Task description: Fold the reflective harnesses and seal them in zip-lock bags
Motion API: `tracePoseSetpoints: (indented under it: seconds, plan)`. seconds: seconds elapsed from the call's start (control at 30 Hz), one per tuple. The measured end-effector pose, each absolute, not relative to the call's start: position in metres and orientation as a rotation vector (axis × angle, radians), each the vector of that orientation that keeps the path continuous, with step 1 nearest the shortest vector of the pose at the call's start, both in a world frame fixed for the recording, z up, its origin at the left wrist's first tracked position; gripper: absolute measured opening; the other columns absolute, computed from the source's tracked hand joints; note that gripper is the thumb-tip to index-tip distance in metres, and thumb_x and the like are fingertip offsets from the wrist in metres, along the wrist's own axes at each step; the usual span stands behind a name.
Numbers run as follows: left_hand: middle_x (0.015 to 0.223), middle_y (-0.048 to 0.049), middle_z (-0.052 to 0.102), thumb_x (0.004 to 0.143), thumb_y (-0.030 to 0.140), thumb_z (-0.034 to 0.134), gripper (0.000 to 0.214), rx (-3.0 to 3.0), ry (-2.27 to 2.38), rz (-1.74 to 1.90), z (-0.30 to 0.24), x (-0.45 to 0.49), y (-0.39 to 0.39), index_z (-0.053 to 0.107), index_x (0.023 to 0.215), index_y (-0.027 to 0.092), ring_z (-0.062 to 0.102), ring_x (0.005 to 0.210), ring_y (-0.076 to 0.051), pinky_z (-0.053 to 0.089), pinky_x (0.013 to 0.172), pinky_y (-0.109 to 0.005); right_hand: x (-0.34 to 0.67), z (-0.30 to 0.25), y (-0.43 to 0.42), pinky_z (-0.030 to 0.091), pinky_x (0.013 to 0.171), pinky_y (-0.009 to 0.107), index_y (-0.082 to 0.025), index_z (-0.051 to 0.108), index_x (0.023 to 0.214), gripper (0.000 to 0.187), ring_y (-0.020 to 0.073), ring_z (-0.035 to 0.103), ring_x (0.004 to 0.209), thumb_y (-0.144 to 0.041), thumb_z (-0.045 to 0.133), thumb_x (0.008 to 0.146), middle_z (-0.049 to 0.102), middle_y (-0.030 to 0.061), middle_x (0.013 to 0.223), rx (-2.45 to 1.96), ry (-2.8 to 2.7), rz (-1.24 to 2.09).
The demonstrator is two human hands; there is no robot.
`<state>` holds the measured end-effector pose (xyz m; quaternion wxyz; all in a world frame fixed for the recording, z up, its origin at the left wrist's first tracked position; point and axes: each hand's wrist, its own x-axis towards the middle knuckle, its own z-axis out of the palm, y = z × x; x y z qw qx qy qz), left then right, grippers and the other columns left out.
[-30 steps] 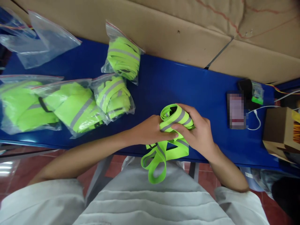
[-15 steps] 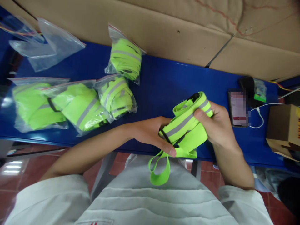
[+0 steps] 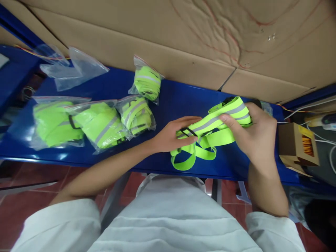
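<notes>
Between my hands is a folded neon-yellow reflective strap [image 3: 212, 122] with grey stripes and a black buckle near its left end. My left hand [image 3: 174, 134] pinches that end beside the buckle, thumb in front and fingers behind. My right hand [image 3: 253, 129] grips the rolled right end, its thumb pressed on the grey stripe. Loose loops of the strap hang below, over the blue table [image 3: 168, 162]. To the left lie several clear zip bags, each with a similar strap packed inside, such as the nearest bagged strap [image 3: 138, 115].
Flat clear plastic bags [image 3: 76, 70] lie at the back left. A brown cardboard panel [image 3: 157, 38] stands along the table's rear edge. At the right are an open cardboard box [image 3: 296, 143] and white cables [image 3: 301, 108].
Both hands have raised the strap and drawn it out longer, with my right hand farther right. The hanging loops are higher. The camera view has shifted, and the phone is now hidden.
</notes>
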<state>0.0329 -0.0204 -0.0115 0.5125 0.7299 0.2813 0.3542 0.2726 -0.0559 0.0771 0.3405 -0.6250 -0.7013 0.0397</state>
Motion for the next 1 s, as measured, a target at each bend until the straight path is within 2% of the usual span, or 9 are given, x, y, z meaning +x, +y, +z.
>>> tracePoseSetpoints:
  seconds: [0.1, 0.27, 0.4, 0.57, 0.67, 0.73, 0.8, 0.87, 1.0]
  plan:
    - [0.131, -0.0153, 0.069, 0.082, 0.047, 0.083, 0.059, 1.833, 0.729, 0.977, -0.016, 0.040, -0.027, 0.069, 0.128, 0.013, 0.067, 0.117, -0.025, 0.050, 0.106, -0.034, 0.273, 0.067, -0.051, 0.043, 0.057, 0.030, -0.022, 0.069, 0.090, 0.039, 0.0161, 0.059, 0.061, -0.060, 0.077, 0.087, 0.069, 0.0009, 0.073, -1.611, -1.809, 0.120]
    - [0.082, -0.0011, 0.072, 0.092, 0.034, 0.069, 0.028, 1.797, 0.939, 0.759, -0.010, 0.037, -0.029, 0.076, 0.105, 0.011, 0.062, 0.073, -0.013, 0.047, 0.070, -0.022, 0.273, 0.058, -0.045, 0.042, 0.054, 0.028, -0.021, 0.069, 0.088, 0.041, 0.0144, 0.056, 0.059, -0.061, 0.077, 0.086, 0.067, 0.0001, 0.071, -1.576, -1.859, 0.177]
    - [0.071, 0.0016, 0.065, 0.091, 0.043, 0.070, 0.033, 1.680, 0.927, 0.649, -0.003, 0.028, -0.022, 0.077, 0.093, 0.010, 0.055, 0.066, -0.012, 0.039, 0.059, -0.020, 0.275, 0.063, -0.044, 0.041, 0.057, 0.029, -0.021, 0.069, 0.089, 0.044, 0.0148, 0.055, 0.059, -0.064, 0.078, 0.084, 0.065, -0.0005, 0.069, -1.603, -1.902, 0.171]
    - [0.082, -0.0011, 0.070, 0.087, 0.047, 0.076, 0.039, 1.610, 0.853, 0.625, 0.004, 0.024, -0.019, 0.077, 0.101, 0.011, 0.062, 0.076, -0.015, 0.047, 0.067, -0.023, 0.274, 0.065, -0.044, 0.041, 0.058, 0.029, -0.021, 0.069, 0.092, 0.046, 0.0150, 0.055, 0.058, -0.064, 0.080, 0.082, 0.066, 0.0004, 0.070, -1.599, -1.900, 0.057]
    - [0.107, -0.0074, 0.071, 0.085, 0.044, 0.081, 0.034, 1.639, 0.679, 0.693, -0.001, 0.026, -0.020, 0.079, 0.101, 0.014, 0.067, 0.102, -0.022, 0.053, 0.092, -0.030, 0.273, 0.061, -0.045, 0.041, 0.055, 0.028, -0.021, 0.069, 0.092, 0.044, 0.0146, 0.054, 0.057, -0.062, 0.082, 0.081, 0.066, 0.0002, 0.069, -1.596, -1.870, 0.039]
    - [0.133, -0.0126, 0.063, 0.084, 0.041, 0.083, 0.029, 1.660, 0.570, 0.790, -0.007, 0.029, -0.021, 0.081, 0.098, 0.017, 0.059, 0.131, -0.028, 0.045, 0.115, -0.038, 0.272, 0.060, -0.045, 0.043, 0.054, 0.028, -0.021, 0.070, 0.091, 0.041, 0.0143, 0.054, 0.057, -0.059, 0.082, 0.081, 0.066, -0.0004, 0.069, -1.565, -1.846, 0.149]
    - [0.152, -0.0143, 0.051, 0.086, 0.044, 0.082, 0.030, 1.638, 0.516, 0.829, -0.012, 0.031, -0.023, 0.082, 0.102, 0.018, 0.043, 0.150, -0.032, 0.033, 0.127, -0.044, 0.272, 0.059, -0.045, 0.047, 0.055, 0.027, -0.021, 0.070, 0.090, 0.036, 0.0144, 0.057, 0.060, -0.055, 0.081, 0.083, 0.068, -0.0007, 0.072, -1.504, -1.811, 0.343]
    - [0.162, -0.0129, 0.043, 0.090, 0.054, 0.075, 0.039, 1.549, 0.478, 0.781, -0.014, 0.032, -0.025, 0.081, 0.105, 0.018, 0.037, 0.154, -0.034, 0.032, 0.128, -0.047, 0.272, 0.059, -0.044, 0.050, 0.056, 0.027, -0.021, 0.072, 0.090, 0.035, 0.0151, 0.061, 0.062, -0.055, 0.081, 0.084, 0.070, -0.0007, 0.074, -1.441, -1.760, 0.526]
    - [0.165, -0.0107, 0.041, 0.093, 0.077, 0.055, 0.065, 1.335, 0.475, 0.794, -0.013, 0.033, -0.027, 0.075, 0.119, 0.020, 0.044, 0.150, -0.034, 0.041, 0.122, -0.045, 0.277, 0.056, -0.039, 0.054, 0.054, 0.029, -0.022, 0.073, 0.089, 0.040, 0.0170, 0.064, 0.063, -0.060, 0.080, 0.081, 0.072, 0.0004, 0.076, -1.372, -1.685, 0.658]
